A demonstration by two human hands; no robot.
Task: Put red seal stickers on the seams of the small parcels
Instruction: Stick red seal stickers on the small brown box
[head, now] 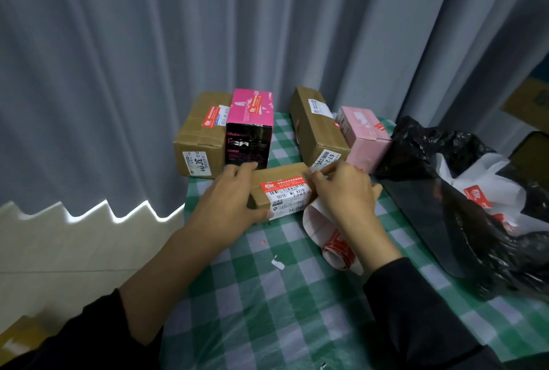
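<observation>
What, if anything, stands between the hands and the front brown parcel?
Nothing visible. The left hand grips the parcel at its left end, and the right hand has its fingers at the right end. The sticker strip lies under the right hand, not between.

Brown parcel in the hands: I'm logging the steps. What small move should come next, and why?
Probably rub the sticker's right end down over the parcel's edge. The left hand grips the parcel, the red sticker lies along its top, and the right hand pinches at that end, which seems not yet pressed flat.
</observation>
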